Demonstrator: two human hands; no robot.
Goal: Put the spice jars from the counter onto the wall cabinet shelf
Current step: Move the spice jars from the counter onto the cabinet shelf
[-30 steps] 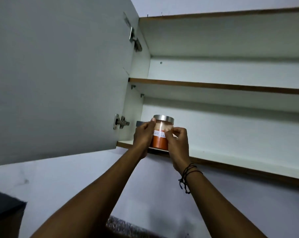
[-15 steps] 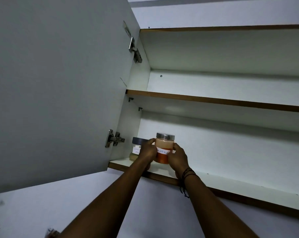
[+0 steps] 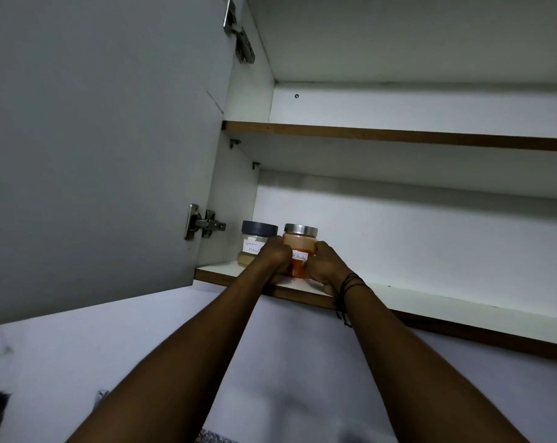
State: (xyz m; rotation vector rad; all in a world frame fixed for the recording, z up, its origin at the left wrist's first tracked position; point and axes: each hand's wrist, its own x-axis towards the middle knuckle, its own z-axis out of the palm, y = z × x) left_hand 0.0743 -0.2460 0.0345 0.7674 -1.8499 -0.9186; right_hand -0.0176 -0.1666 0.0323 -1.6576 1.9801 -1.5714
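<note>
An orange spice jar with a silver lid and a white label stands on the bottom shelf of the open wall cabinet. My left hand and my right hand wrap around its sides. Right beside it on the left stands a pale spice jar with a dark blue lid and a handwritten label, partly hidden by my left hand. The orange jar's base is hidden by my fingers.
The cabinet door hangs open on the left, with hinges on its inner edge. A second shelf runs above. The bottom shelf stretches bare to the right of my hands. The wall lies below the cabinet.
Both hands have pushed the orange jar from the shelf's front edge deeper in, beside the blue-lidded jar. The view has tilted upward and nearer the cabinet.
</note>
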